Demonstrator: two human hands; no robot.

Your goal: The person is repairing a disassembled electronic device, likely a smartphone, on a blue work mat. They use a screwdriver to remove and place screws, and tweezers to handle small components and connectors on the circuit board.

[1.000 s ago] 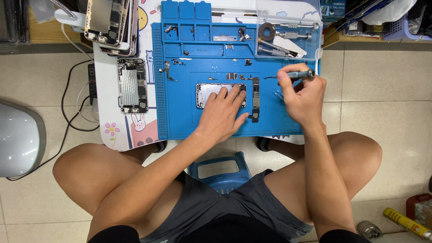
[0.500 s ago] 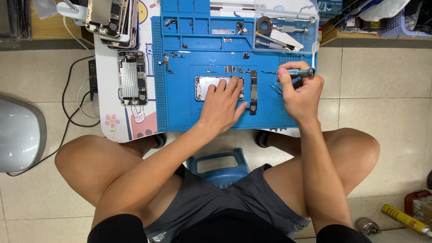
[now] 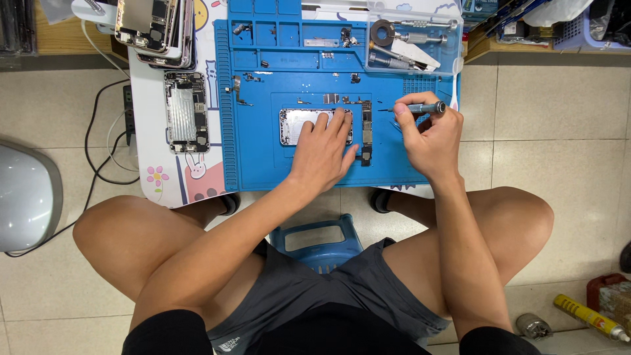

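On a blue work mat [image 3: 263, 158] lies an opened phone housing [image 3: 294, 125], silver inside. My left hand [image 3: 323, 150] rests flat on its right half, fingers spread, pinning it down. A dark narrow circuit board [image 3: 366, 135] lies just right of that hand. My right hand [image 3: 430, 135] grips a small grey screwdriver [image 3: 420, 108], held level with its tip pointing left above the mat, a little right of the board. Tiny screws and metal parts are scattered on the mat above the housing.
A second stripped phone housing [image 3: 185, 112] lies left of the mat on a white low table, with a stack of several more [image 3: 154, 29] behind it. A clear tool tray [image 3: 411, 43] sits at the mat's back right. A blue stool [image 3: 315, 240] shows between my bare knees; a yellow tube [image 3: 588, 317] lies on the tiled floor.
The view has shifted slightly. My right hand with the screwdriver has stayed near the mat's right side; my left hand remains pressed on the housing.
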